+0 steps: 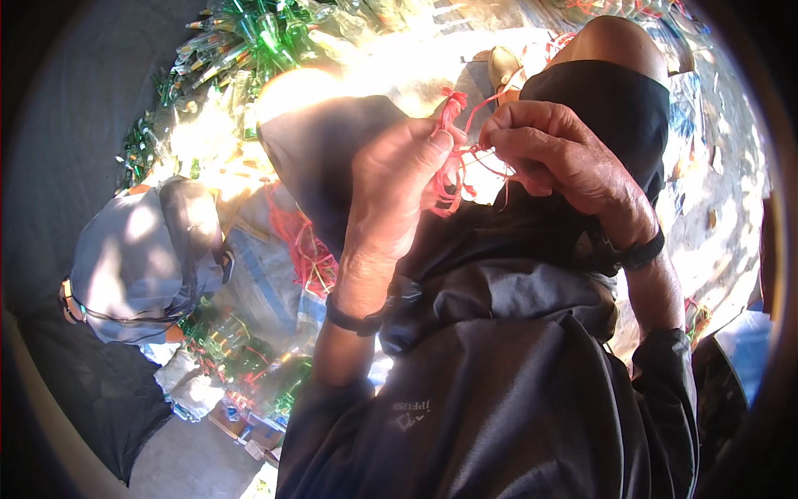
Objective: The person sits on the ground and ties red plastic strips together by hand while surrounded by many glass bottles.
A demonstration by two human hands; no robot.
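My left hand [399, 181] pinches a tangled bundle of red plastic twine [450, 181] between thumb and fingers, above my lap. A tufted end of the bundle sticks up past the thumb. Close by on the right, my right hand [548, 146] holds thin strands of the same twine between thumb and fingertips. Several loose strands hang between the two hands. One strand runs up from the right hand towards the foot beyond it.
A large heap of green and clear glass bottles [268, 37] lies beyond my knees. Red twine [305, 249] lies in a pile left of my leg. Another person [137, 256] in a light shirt is at the far left, near more bottles [243, 343].
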